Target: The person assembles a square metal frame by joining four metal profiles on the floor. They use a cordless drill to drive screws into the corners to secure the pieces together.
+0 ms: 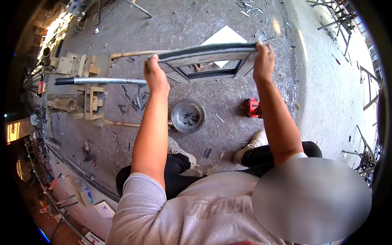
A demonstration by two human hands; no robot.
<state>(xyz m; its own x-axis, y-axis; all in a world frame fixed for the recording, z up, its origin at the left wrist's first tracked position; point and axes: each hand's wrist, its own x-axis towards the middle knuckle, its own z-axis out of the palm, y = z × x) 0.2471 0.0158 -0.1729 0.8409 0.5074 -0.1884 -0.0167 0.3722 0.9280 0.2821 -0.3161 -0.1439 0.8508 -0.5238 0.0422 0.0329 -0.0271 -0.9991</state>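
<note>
Between my two outstretched arms I hold a rectangular window frame, pale-faced with dark edges and an open middle. My left hand grips its left end, fingers wrapped round the edge. On the opposite end my right hand is closed the same way. The frame is tilted, raised above the floor ahead of me. Below it, a round metal bowl holds several small dark pieces. A red and black power tool stands on the floor near my right forearm. A white sheet lies partly hidden behind the frame.
On the left a metal and wood machine-like stand has a long bar with a dark grip reaching toward my left arm. Dark offcuts litter the concrete floor. Metal trestles stand at the right. My shoes are close below.
</note>
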